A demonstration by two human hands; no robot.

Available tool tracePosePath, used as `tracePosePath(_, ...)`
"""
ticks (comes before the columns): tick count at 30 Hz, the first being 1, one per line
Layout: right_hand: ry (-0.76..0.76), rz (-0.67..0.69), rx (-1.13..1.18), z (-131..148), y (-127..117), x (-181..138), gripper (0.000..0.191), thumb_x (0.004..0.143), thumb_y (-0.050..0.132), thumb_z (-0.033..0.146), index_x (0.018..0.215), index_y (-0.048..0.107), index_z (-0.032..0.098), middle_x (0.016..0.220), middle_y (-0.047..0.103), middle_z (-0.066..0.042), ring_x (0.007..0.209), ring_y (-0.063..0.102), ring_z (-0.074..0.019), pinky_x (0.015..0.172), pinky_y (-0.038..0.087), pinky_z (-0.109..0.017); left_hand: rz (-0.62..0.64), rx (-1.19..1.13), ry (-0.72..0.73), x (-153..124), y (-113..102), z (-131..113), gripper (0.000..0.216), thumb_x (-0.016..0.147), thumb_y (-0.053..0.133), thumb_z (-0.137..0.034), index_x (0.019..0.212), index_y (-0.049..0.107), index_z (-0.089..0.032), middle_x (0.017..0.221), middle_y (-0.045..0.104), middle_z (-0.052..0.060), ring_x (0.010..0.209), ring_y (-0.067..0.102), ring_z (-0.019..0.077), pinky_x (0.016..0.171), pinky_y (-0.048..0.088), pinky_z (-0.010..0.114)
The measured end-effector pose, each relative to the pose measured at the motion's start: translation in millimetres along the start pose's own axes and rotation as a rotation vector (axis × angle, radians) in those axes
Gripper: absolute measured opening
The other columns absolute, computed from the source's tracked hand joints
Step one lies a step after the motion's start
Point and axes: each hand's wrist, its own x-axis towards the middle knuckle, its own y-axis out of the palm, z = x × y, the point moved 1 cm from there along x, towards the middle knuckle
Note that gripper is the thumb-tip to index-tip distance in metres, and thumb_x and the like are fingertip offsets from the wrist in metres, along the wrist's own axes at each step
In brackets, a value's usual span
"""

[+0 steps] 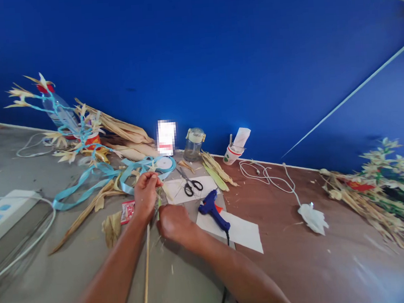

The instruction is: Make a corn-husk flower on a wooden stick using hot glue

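My left hand (pixel 146 194) is raised over the table with thumb and fingertips pinched together; whatever is between them is too small to make out. Just right of and below it, my right hand (pixel 175 221) is curled closed, its fingertips hidden from me. Thin pale and green husk strips (pixel 159 203) show between the two hands. A slender wooden stick (pixel 147 266) runs from the front edge up to beneath them. Behind the left fingertips lie a light-blue ribbon (pixel 87 191) and its spool (pixel 164 163). Black-handled scissors (pixel 192 187) rest on white paper (pixel 207 183).
A blue glue gun (pixel 213 210) lies on paper to the right. Behind stand a lidded glass jar (pixel 193 145) and a paper cup (pixel 232 155). Dried husks (pixel 124 129), ribbon-wrapped husk flowers (pixel 67 154) and a power strip (pixel 10 213) are left; more husk flowers (pixel 375 204) lie far right.
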Motion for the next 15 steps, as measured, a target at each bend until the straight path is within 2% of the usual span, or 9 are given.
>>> tracePosePath(4,0.096,-0.041,0.162,-23.4,-9.6,0.4,0.020,0.075,0.052,0.019,0.086,0.067,0.013,0.083,0.071,-0.015,0.074,0.065,-0.0230,0.060,0.043,-0.028,-0.001,0.003,0.001,-0.6,0.5,0.1,0.020,0.069,0.067,-0.032,0.077,0.059,-0.016,0.058,0.055,-0.005,0.054,0.052,0.0083,0.060,0.044,0.023)
tracePosePath(8,0.103,-0.194,0.553,-58.0,-23.7,0.2,0.016,0.077,0.049,0.018,0.074,0.064,0.014,0.072,0.067,-0.004,0.068,0.058,-0.0132,0.060,0.039,-0.022,0.007,-0.023,-0.003,-2.2,1.4,-1.3,0.019,0.070,0.067,-0.031,0.077,0.058,-0.016,0.060,0.055,-0.004,0.056,0.052,0.0080,0.060,0.042,0.022)
tracePosePath(10,0.101,-0.265,0.637,-66.4,-26.7,-1.0,0.017,0.080,0.049,0.023,0.074,0.063,0.014,0.069,0.064,-0.001,0.065,0.056,-0.0117,0.059,0.038,-0.021,0.014,-0.035,-0.009,-2.7,1.8,-1.5,0.018,0.071,0.066,-0.031,0.077,0.058,-0.016,0.061,0.055,-0.004,0.056,0.051,0.0077,0.060,0.042,0.022)
tracePosePath(12,0.078,-0.253,0.573,-63.3,-24.3,-3.5,0.019,0.081,0.052,0.028,0.073,0.064,0.015,0.071,0.064,-0.002,0.066,0.056,-0.0125,0.060,0.038,-0.022,0.021,-0.046,-0.009,-3.0,2.3,-1.1,0.017,0.070,0.066,-0.030,0.076,0.058,-0.016,0.059,0.054,-0.004,0.055,0.050,0.0075,0.059,0.041,0.022)
tracePosePath(15,0.033,-0.118,0.280,-42.4,-13.2,-7.6,0.025,0.076,0.060,0.038,0.083,0.065,0.015,0.088,0.065,-0.008,0.070,0.059,-0.0180,0.060,0.039,-0.027,0.030,-0.044,-0.005,-3.3,3.3,-0.1,0.015,0.070,0.066,-0.029,0.075,0.058,-0.017,0.057,0.053,-0.005,0.054,0.049,0.0076,0.057,0.039,0.021)
